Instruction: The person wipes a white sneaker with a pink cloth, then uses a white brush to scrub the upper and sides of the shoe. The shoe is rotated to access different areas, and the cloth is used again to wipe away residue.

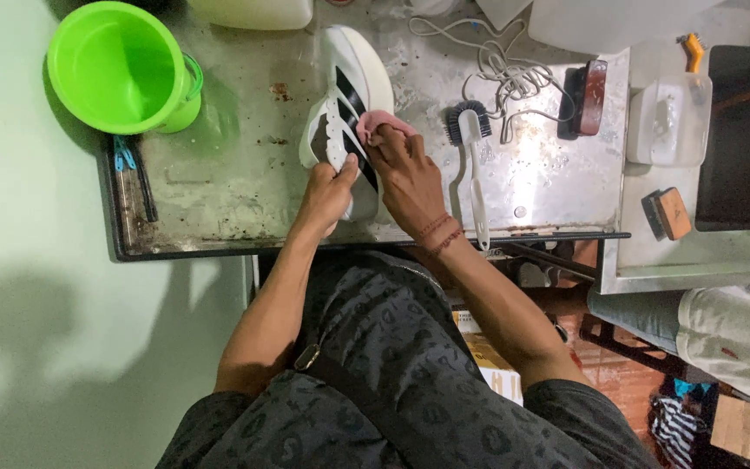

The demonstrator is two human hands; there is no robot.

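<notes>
Two hands work one white shoe (351, 95) on the worktop (219, 174); left hand (327, 193) clamped on its heel. Right hand (405, 174) pinches a pink cloth (377, 124); firm bracing and short strokes would probably suit.

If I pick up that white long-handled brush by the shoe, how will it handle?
The brush looks like stiff plastic, so probably rigid and light. Its bristle head seems heavier, so it may tip that way. The metal table looks wet, so the handle may be slippery.
</notes>
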